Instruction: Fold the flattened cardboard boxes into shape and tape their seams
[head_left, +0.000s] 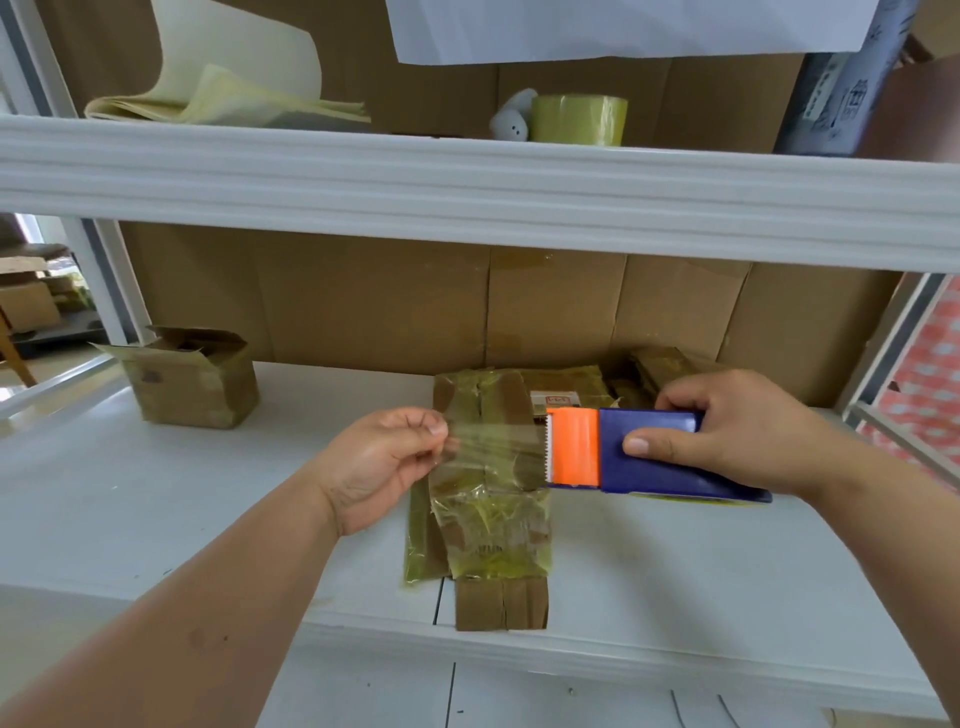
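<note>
Flattened cardboard boxes (491, 519), brown under wrinkled yellowish tape, lie near the front edge of the white shelf (156, 499). Above them the left hand (384, 462) pinches clear tape (493, 447), and the right hand (737, 436) grips the tape dispenser (634, 452).

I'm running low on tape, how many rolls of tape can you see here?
1 loose roll of tape on the upper shelf. The tape dispenser in the right hand likely hides another, since the tape strip feeds from it.
</note>
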